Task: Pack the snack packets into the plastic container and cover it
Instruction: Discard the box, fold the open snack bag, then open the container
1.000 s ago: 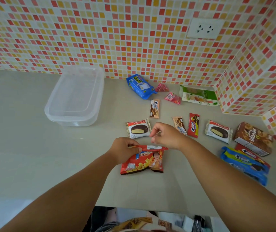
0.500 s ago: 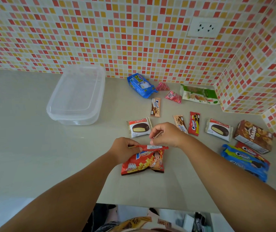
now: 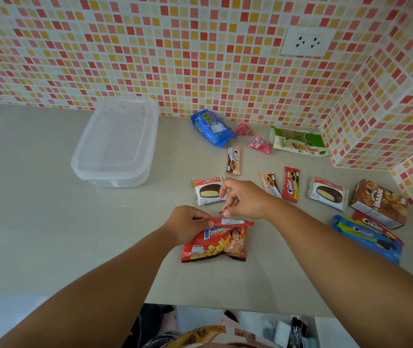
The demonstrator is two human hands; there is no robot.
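Crinkly red potato snack packet (image 3: pixel 215 243) pinched by left hand (image 3: pixel 187 224).

head view: single wide-angle | looks forward and down from above | near | pale grey countertop (image 3: pixel 37 222) fills centre | mosaic tiled wall (image 3: pixel 150 46) across upper frame

Left hand (image 3: pixel 187 223) pinches potato snack packet (image 3: pixel 216 243) on counter (image 3: pixel 37 222).

Counted on counter: 1 clear plastic container (image 3: pixel 115 144) with lid on; 2 Choco Pie packets (image 3: pixel 206 190); 3 slim biscuit sachets (image 3: pixel 233 160); 2 pink candy packets (image 3: pixel 260 144); 1 potato snack bag (image 3: pixel 216 243); 1 brown box (image 3: pixel 378 203).
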